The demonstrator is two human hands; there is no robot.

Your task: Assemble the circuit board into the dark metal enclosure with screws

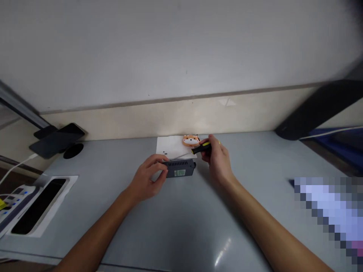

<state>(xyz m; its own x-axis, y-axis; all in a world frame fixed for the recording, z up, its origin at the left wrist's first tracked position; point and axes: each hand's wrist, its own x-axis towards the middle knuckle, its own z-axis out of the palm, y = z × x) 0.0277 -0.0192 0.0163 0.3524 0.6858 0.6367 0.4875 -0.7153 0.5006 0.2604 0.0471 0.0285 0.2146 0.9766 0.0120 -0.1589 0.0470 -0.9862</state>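
Observation:
My left hand point(150, 176) grips the left end of a dark grey box point(179, 169) with vent slots and a pale label on its near side. In my right hand point(217, 158) is a screwdriver point(200, 147) with a black and yellow handle. Its thin shaft slants left behind the box's top edge toward my left fingertips; the tip is hidden there. Behind the box lies a white sheet of paper point(170, 143) with several tiny dark screws point(165, 153) on it. An orange and white animal-faced case point(190, 140) sits at the sheet's right side.
On the left are a phone on a stand point(58, 140), another phone point(39, 206) on white paper, and a power strip point(14, 204) with cables. A blurred-out screen point(331, 211) stands at the right. A wall point(136, 119) bounds the grey table point(170, 226) behind.

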